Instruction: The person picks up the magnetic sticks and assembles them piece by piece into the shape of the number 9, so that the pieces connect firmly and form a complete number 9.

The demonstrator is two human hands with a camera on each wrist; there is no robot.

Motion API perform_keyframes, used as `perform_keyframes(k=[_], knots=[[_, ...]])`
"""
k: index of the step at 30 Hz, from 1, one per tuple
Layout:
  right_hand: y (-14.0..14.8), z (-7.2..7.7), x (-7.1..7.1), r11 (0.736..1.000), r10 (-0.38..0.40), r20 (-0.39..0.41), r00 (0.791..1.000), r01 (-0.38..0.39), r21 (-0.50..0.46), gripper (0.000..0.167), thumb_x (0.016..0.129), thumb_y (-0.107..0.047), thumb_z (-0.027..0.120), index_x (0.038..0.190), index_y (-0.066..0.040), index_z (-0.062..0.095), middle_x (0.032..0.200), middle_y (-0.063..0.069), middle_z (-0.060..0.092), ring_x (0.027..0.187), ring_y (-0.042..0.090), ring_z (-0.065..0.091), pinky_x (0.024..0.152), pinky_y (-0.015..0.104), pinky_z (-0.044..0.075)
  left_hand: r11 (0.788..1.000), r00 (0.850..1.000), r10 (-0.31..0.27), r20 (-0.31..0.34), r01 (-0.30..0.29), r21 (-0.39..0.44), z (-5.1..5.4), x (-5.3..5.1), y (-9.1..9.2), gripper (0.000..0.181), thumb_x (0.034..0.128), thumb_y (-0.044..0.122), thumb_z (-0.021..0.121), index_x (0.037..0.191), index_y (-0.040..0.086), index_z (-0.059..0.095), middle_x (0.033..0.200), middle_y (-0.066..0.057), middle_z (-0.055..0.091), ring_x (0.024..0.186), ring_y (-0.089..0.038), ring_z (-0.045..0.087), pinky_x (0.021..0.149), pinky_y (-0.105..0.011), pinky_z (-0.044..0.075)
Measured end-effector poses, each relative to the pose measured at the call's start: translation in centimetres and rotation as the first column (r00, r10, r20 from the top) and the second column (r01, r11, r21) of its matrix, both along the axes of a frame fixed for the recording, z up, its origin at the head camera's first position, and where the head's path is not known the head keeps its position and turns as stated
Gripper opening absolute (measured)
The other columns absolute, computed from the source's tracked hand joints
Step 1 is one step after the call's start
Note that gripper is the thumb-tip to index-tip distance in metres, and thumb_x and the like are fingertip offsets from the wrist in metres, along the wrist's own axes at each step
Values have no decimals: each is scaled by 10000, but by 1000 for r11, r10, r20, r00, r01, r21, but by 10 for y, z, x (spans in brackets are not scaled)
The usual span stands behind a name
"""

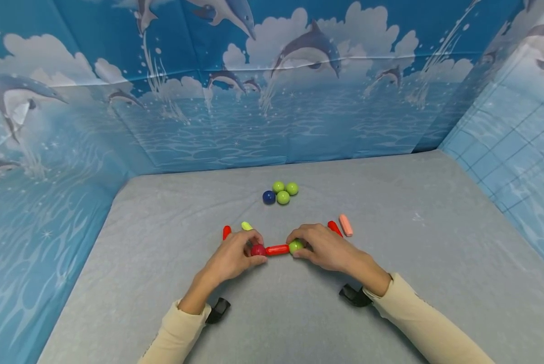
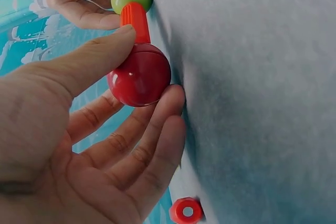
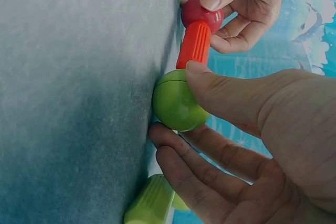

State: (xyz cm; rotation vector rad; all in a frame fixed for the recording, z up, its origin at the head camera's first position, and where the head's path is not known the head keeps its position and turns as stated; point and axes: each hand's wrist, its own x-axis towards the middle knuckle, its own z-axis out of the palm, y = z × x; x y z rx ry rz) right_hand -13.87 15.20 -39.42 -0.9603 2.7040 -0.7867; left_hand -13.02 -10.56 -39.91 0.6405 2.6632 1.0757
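Note:
A red ribbed rod [image 1: 277, 249] joins a dark red ball [image 1: 258, 250] to a green ball [image 1: 296, 246], low over the grey cloth. My left hand [image 1: 235, 254] pinches the red ball between thumb and fingers, plainest in the left wrist view, where the ball [image 2: 139, 75] meets the rod [image 2: 135, 22]. On the other end my right hand [image 1: 324, 247] holds the green ball [image 3: 180, 100], its thumb near the rod's joint. Both palms face inward.
Behind the hands sit several green balls [image 1: 283, 197] and one dark blue ball [image 1: 269, 197]. A red rod [image 1: 227, 232] and a yellow-green rod [image 1: 246, 226] lie by the left hand; another red rod [image 1: 335, 228] and a salmon rod [image 1: 346, 225] lie by the right.

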Motion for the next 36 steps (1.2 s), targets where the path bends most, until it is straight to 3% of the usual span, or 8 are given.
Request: perform_keyframes(k=[7, 14, 22, 29, 36], knots=[[-1, -1, 0, 1000, -2, 7, 1000, 2, -2, 278, 884, -170, 779, 1152, -137, 716, 1040, -39, 692, 917, 99, 602, 845, 348, 530, 1000, 1000, 11, 12, -11, -14, 1, 1, -2, 268, 821, 189, 845, 1023, 128, 679, 829, 21, 639, 699, -105, 565, 613, -254, 470], [-2, -1, 1, 1000, -8, 12, 1000, 7, 3, 271, 885, -173, 778, 1148, -142, 719, 1037, -38, 691, 924, 107, 606, 841, 343, 531, 998, 998, 58, 34, -58, -1, 10, 1, -9, 269, 832, 201, 835, 1047, 109, 702, 954, 0, 676, 755, -108, 597, 643, -268, 492], [-1, 1, 2, 1000, -15, 14, 1000, 15, 5, 276, 883, -160, 779, 1152, -143, 718, 1052, -34, 694, 944, 118, 609, 861, 365, 533, 997, 997, 73, 35, -73, 15, 18, -9, -32, 234, 885, 166, 778, 1069, 53, 688, 766, -8, 535, 645, -120, 490, 556, -239, 403], [-1, 2, 1, 1000, -19, 25, 1000, 19, 5, 272, 886, -175, 777, 1150, -152, 719, 1045, -44, 689, 928, 110, 598, 857, 352, 526, 992, 991, 114, 71, -117, 37, 12, -20, -57, 226, 915, 128, 738, 1117, 52, 673, 775, -40, 504, 640, -150, 495, 561, -256, 407], [-2, 3, 0, 1000, -24, 35, 999, 23, 6, 272, 888, -181, 775, 1154, -159, 717, 1041, -49, 688, 923, 109, 594, 853, 349, 521, 991, 983, 111, 144, -121, 61, 1, -28, -72, 238, 966, 101, 663, 1203, 83, 662, 883, -91, 523, 672, -177, 516, 598, -300, 426]])
